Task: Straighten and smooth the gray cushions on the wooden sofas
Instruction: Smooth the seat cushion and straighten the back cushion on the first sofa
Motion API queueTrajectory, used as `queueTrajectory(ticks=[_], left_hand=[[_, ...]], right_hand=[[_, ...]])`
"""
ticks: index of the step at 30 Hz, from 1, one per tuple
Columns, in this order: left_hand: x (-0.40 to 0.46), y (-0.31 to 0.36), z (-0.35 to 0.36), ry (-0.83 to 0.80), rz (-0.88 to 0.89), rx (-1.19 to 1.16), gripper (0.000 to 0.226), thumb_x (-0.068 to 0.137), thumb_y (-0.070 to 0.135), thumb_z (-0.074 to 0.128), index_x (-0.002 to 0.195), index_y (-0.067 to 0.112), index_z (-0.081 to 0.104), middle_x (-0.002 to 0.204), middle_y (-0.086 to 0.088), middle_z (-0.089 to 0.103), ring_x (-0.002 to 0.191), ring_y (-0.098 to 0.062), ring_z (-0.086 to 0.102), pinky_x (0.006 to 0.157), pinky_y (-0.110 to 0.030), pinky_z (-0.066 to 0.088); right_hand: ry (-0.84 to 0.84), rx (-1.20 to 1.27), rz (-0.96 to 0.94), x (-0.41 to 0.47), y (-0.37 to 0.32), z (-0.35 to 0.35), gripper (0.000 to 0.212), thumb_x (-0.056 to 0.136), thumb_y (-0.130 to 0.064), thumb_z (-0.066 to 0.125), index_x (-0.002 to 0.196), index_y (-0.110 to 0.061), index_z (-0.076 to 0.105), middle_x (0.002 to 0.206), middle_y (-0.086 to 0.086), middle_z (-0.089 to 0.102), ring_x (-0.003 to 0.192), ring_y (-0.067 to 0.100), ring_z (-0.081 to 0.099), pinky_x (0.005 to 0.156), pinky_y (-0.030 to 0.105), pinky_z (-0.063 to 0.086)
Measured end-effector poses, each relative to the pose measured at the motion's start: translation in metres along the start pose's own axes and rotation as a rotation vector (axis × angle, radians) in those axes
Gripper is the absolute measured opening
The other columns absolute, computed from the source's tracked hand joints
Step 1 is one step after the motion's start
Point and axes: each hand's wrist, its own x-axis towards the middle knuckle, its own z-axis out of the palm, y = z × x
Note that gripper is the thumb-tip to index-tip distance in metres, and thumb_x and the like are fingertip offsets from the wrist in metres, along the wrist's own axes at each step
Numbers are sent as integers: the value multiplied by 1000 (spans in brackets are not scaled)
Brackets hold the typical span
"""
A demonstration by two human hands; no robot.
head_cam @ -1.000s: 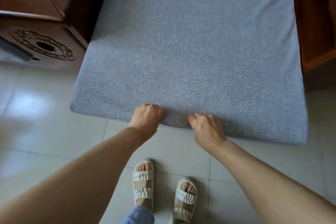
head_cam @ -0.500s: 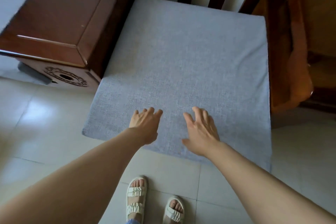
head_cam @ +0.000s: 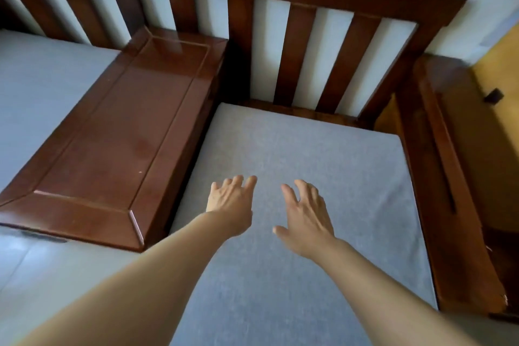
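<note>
A gray cushion point(head_cam: 323, 157) lies flat on the seat of a dark wooden sofa, its far edge close to the slatted backrest point(head_cam: 297, 45). My left hand point(head_cam: 231, 202) reaches out over the middle of the cushion with fingers spread and straight. My right hand point(head_cam: 304, 215) is beside it, a little to the right, fingers also extended. Both palms face down, on or just above the fabric; contact is unclear. A second gray cushion point(head_cam: 42, 87) shows at the far left.
A broad polished wooden armrest box point(head_cam: 118, 149) separates the two seats on the left. Along the cushion's right side runs a wooden armrest point(head_cam: 443, 191). Pale floor tiles point(head_cam: 42, 267) show at lower left, a white wall behind the slats.
Both hands let go of the cushion's front edge, opened and moved forward over its middle. The view tilted up, bringing the backrest in and losing my feet.
</note>
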Motion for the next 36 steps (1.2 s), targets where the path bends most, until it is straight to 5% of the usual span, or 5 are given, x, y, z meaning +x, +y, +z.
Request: queueTrajectory(ticks=[9, 16, 21, 33, 36], left_hand=[[146, -66, 12, 9, -34, -52, 56, 97, 32, 46, 146, 20, 21, 147, -2, 27, 135, -24, 28, 104, -40, 30], [270, -74, 35, 542, -70, -341, 59, 94, 12, 45, 149, 18, 24, 158, -1, 18, 142, -20, 20, 110, -38, 22], [275, -86, 120, 154, -290, -173, 62, 99, 50, 23, 152, 33, -3, 159, 5, -15, 146, -19, -13, 117, -51, 4], [300, 110, 107, 500, -15, -282, 59, 97, 49, 32, 151, 37, 10, 160, 7, -5, 147, -16, -10, 114, -47, -6], [289, 177, 148, 244, 47, -155, 59, 94, 57, 16, 150, 42, 0, 159, 9, -14, 146, -19, -15, 115, -56, -1]], right_hand=[[-39, 185, 111, 167, -7, 25, 80, 90, -38, 60, 150, -18, 12, 155, 13, -8, 140, 31, 18, 112, 37, 25], [887, 418, 23, 299, 15, 18, 48, 89, -27, 59, 135, -16, 51, 146, 10, 36, 134, 28, 36, 111, 53, 25], [237, 83, -117, 295, 58, 135, 67, 91, -59, 43, 150, -35, 21, 161, 1, 3, 148, 26, -2, 114, 56, -6], [741, 96, 284, 223, 268, 65, 56, 91, -49, 44, 140, -22, 47, 152, 6, 33, 142, 28, 25, 114, 53, 8], [279, 1, 330, 190, 329, 101, 75, 84, -70, 18, 150, -34, 24, 161, 0, 10, 147, 26, 8, 117, 51, 6]])
